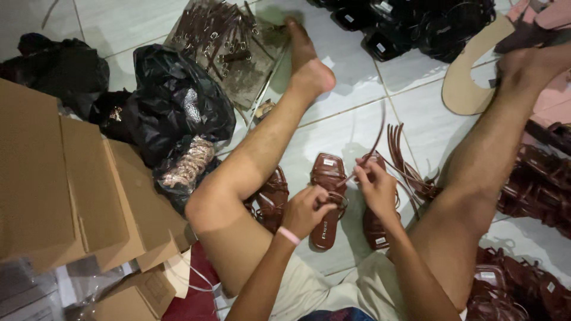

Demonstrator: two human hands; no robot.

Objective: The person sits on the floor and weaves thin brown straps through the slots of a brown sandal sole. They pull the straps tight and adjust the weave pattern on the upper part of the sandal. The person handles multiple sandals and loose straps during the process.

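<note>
Two hands working over a brown sandal [326,199] lying on the tiled floor [351,128] between the legs. Left hand [306,208], pink band at the wrist, curling over the sandal's middle, fingers closed on a thin strap at the buckle side. Right hand [376,185] pinching the same brown strap [376,139], its free end arcing up and away toward the far side. Neither hand spread wide; both narrowed to a pinch. Second sandal [373,229] lying just right of the first, partly under the right hand, more loose straps [401,157] fanning out beside it.

Judging the lacing: likely best keeping the strap flat and untwisted, steadying the sole with the left hand while drawing slack evenly with the right, not jerking at the thin leather.

Turning to packages and labels: flat brown cardboard boxes [65,190] stacking at the near left, plain faces showing. Black plastic bags [178,98] sitting just beyond them, one holding pale braided trim [190,163]. Far off, a grey tray [229,44] carrying buckled dark straps. Small white rectangular labels showing on the insoles of both sandals, at toe and heel, and on black sandals [416,24] heaped at the far right. Tan sole blank [467,74] lying beside that heap. More brown sandals [523,285] piling at the near right, white tags on them too.
</note>
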